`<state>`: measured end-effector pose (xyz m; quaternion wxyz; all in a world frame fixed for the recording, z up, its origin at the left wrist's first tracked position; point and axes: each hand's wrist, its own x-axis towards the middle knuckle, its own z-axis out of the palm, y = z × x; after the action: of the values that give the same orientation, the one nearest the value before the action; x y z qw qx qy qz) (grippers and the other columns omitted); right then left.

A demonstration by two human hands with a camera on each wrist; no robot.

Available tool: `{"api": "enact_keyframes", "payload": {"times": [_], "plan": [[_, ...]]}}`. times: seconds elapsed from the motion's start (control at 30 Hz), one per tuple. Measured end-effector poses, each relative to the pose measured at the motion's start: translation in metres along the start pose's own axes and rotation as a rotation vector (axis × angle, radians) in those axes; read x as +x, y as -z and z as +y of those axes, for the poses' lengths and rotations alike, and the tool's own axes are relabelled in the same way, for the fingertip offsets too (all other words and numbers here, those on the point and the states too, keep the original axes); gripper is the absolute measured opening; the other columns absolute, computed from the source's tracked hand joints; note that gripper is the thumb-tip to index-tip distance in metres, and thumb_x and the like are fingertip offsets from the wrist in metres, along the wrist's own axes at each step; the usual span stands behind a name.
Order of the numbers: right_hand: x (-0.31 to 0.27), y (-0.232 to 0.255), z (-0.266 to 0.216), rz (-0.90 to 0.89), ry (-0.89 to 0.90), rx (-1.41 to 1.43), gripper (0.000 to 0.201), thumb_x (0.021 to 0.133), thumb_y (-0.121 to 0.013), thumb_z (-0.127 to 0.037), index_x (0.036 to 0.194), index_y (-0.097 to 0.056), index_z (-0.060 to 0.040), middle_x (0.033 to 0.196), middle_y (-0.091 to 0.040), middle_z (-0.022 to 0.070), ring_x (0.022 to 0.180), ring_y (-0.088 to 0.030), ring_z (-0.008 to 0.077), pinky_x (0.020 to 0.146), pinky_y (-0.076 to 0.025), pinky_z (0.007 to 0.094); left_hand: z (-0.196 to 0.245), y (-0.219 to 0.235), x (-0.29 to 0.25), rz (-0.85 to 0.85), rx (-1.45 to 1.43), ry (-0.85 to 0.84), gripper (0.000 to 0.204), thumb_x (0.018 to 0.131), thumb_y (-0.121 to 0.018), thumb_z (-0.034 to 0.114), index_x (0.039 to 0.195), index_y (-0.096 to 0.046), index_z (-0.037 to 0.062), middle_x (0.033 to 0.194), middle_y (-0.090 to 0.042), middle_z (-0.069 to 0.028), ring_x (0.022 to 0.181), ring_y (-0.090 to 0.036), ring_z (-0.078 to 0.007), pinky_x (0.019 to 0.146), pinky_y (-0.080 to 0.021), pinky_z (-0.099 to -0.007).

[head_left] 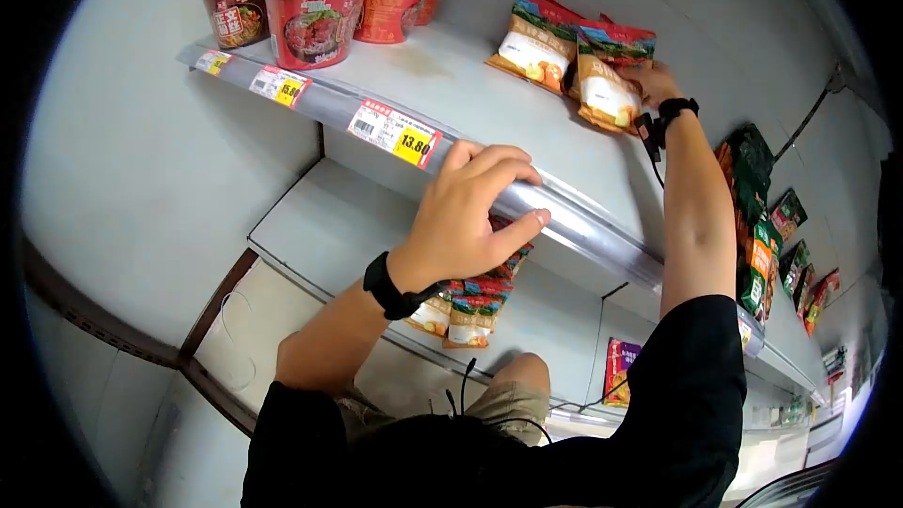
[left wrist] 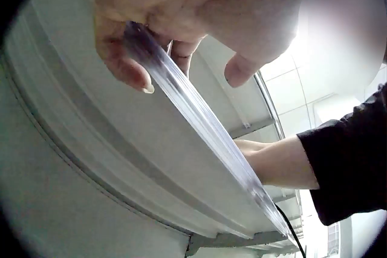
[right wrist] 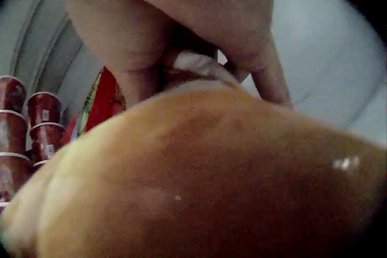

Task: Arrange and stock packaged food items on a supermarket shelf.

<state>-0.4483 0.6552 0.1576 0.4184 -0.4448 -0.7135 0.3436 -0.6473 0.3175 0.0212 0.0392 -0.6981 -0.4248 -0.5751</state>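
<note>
On the upper shelf (head_left: pixel 451 75), the right hand (head_left: pixel 658 83) grips the upper side of a snack bag (head_left: pixel 609 85) with a red and blue top. A similar bag (head_left: pixel 534 45) stands just left of it. In the right wrist view the bag (right wrist: pixel 199 167) fills the lower part, and the fingers of the right hand (right wrist: pixel 175 16) bend over its edge. The left hand (head_left: pixel 475 202) rests on the shelf's front rail (head_left: pixel 583 226), fingers over the top and thumb in front. The left wrist view shows the left hand (left wrist: pixel 199 10) curled round the clear rail (left wrist: pixel 205 119).
Stacked red noodle bowls (head_left: pixel 315 23) and a dark one (head_left: pixel 237 14) stand at upper left. More bags (head_left: pixel 475 310) lie on the lower shelf, beside a purple packet (head_left: pixel 621 367) farther right. Green packets (head_left: pixel 757 263) are at right. Price tags (head_left: pixel 393 132) line the rail.
</note>
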Motion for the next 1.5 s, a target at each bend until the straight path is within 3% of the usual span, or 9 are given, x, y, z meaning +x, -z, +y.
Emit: {"api": "enact_keyframes", "payload": {"times": [0.07,0.3,0.4,0.73,0.97,1.0,1.07,1.2,1.5], "plan": [[-0.014,0.002,-0.018,0.091,0.068,-0.206,0.027,0.073,-0.072,-0.013,0.092,-0.059,0.0004,0.079,-0.062,0.0071,0.056,-0.057,0.0128,0.044,-0.044,0.0259,0.0,0.0,-0.001,-0.035,0.031,0.008,0.027,0.071,-0.067,0.021,0.095,-0.06,0.0085,0.107,-0.057,-0.0042,0.091,-0.044,-0.0208,0.056,-0.048,-0.0223],[-0.075,0.078,-0.087,0.405,0.515,-0.58,0.021,0.083,-0.059,-0.017,0.092,-0.059,0.0025,0.074,-0.061,0.0054,0.057,-0.052,0.0102,0.047,-0.04,0.026,-0.008,0.0,-0.005,0.026,0.073,-0.083,0.028,0.073,-0.066,0.026,0.094,-0.06,0.0085,0.103,-0.059,-0.0049,0.092,-0.046,-0.026,0.081,-0.04,-0.032],[-0.133,0.117,-0.097,0.314,0.587,-0.184,0.03,0.087,-0.056,-0.02,0.109,-0.056,0.0004,0.098,-0.062,0.0101,0.084,-0.06,0.0153,0.071,-0.049,0.0249,-0.013,-0.005,-0.01,0.05,0.014,-0.047,0.03,0.074,-0.067,0.03,0.094,-0.061,0.0101,0.101,-0.059,-0.0045,0.092,-0.047,-0.025,0.081,-0.039,-0.0313],[-0.415,0.071,-0.028,0.294,0.324,-0.097,0.037,0.083,-0.061,-0.013,0.115,-0.047,-0.0011,0.102,-0.058,0.0089,0.09,-0.057,0.016,0.077,-0.048,0.0282,-0.014,-0.007,-0.012,0.15,-0.028,-0.131,0.028,0.072,-0.064,0.025,0.089,-0.057,0.0029,0.093,-0.057,-0.012,0.091,-0.047,-0.0321,0.083,-0.04,-0.0389],[-0.431,0.018,0.085,0.097,-0.088,0.302,0.045,0.08,-0.065,-0.008,0.118,-0.042,-0.0026,0.101,-0.057,0.0072,0.09,-0.056,0.0163,0.078,-0.047,0.03,-0.033,-0.007,-0.021,0.076,-0.262,-0.291,0.031,0.075,-0.063,0.022,0.097,-0.058,0.0002,0.112,-0.054,-0.0203,0.108,-0.047,-0.034,0.089,-0.04,-0.0371],[-0.418,0.03,0.122,-0.143,0.008,-0.15,0.038,0.08,-0.062,0.0,0.113,-0.045,-0.0025,0.099,-0.058,0.0055,0.09,-0.055,0.0148,0.077,-0.047,0.0295,-0.032,0.007,-0.03,0.034,-0.329,-0.195,0.033,0.076,-0.061,0.024,0.099,-0.057,0.0004,0.114,-0.053,-0.02,0.109,-0.047,-0.0331,0.087,-0.041,-0.0364],[-0.386,0.013,0.186,-0.209,-0.063,0.157,0.02,0.08,-0.059,0.0,0.099,-0.055,-0.0019,0.093,-0.06,0.002,0.077,-0.056,0.0092,0.065,-0.046,0.0231,-0.033,0.034,-0.043,-0.038,-0.447,-0.015,0.037,0.079,-0.057,0.029,0.102,-0.056,0.0007,0.117,-0.052,-0.0194,0.11,-0.047,-0.0312,0.083,-0.044,-0.035],[-0.334,-0.009,0.326,0.019,-0.198,0.126,0.01,0.074,-0.064,0.002,0.082,-0.058,-0.0022,0.068,-0.06,0.0026,0.049,-0.049,0.0108,0.046,-0.038,0.0239,-0.03,0.07,-0.091,-0.11,-0.474,0.316,0.047,0.085,-0.049,0.037,0.111,-0.051,-0.001,0.126,-0.046,-0.0223,0.117,-0.044,-0.0292,0.077,-0.049,-0.0336],[-0.222,-0.066,0.537,0.15,-0.317,0.096,0.017,0.074,-0.065,-0.001,0.09,-0.059,0.0004,0.076,-0.057,0.0012,0.064,-0.05,0.011,0.056,-0.042,0.0263,0.026,0.1,-0.191,0.053,-0.069,0.892,0.036,0.085,-0.05,0.027,0.107,-0.051,-0.0013,0.119,-0.052,-0.0194,0.11,-0.051,-0.0258,0.069,-0.05,-0.0271]]}}
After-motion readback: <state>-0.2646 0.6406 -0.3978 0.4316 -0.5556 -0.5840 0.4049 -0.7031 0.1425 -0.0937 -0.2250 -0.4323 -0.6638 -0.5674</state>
